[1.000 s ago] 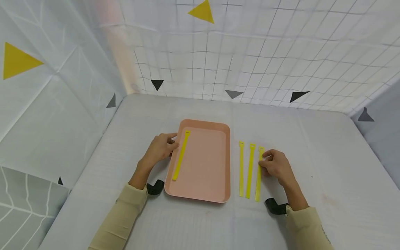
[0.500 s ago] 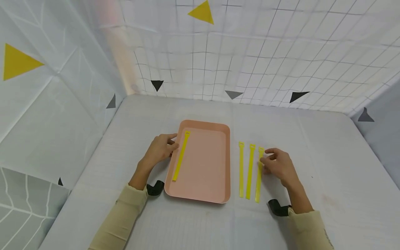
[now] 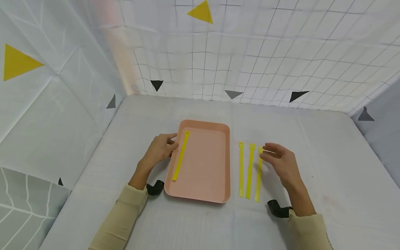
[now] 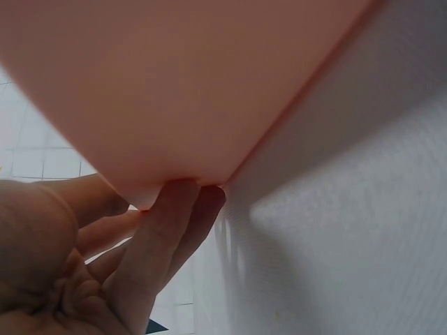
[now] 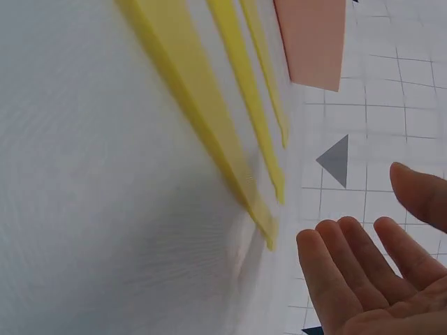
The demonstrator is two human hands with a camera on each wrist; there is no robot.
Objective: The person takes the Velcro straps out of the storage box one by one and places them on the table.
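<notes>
The pink rectangular tray [image 3: 204, 163] lies on the white-covered table, with one yellow hook-and-loop cable tie [image 3: 181, 156] slanting along its left side. My left hand [image 3: 158, 149] pinches the tray's left rim; in the left wrist view, the fingertips [image 4: 180, 192] are right at the tray's wall. Three more yellow cable ties lie side by side to the right of the tray: the left one [image 3: 241, 170], the middle one [image 3: 250, 172] and the right one [image 3: 258, 178]. Over the slotted top of the right one, my right hand [image 3: 282, 161] is raised with fingers extended, holding nothing.
Black curved pieces stick out at the left wrist [image 3: 155, 188] and the right wrist [image 3: 278, 209]. A white grid-patterned sheet [image 3: 250, 52] with triangles rises behind the table, and a pale sheet [image 3: 56, 111] closes off the left side.
My right hand has let go of the rightmost cable tie, lifted, and spread its fingers. The left hand and the tray have stayed where they were.
</notes>
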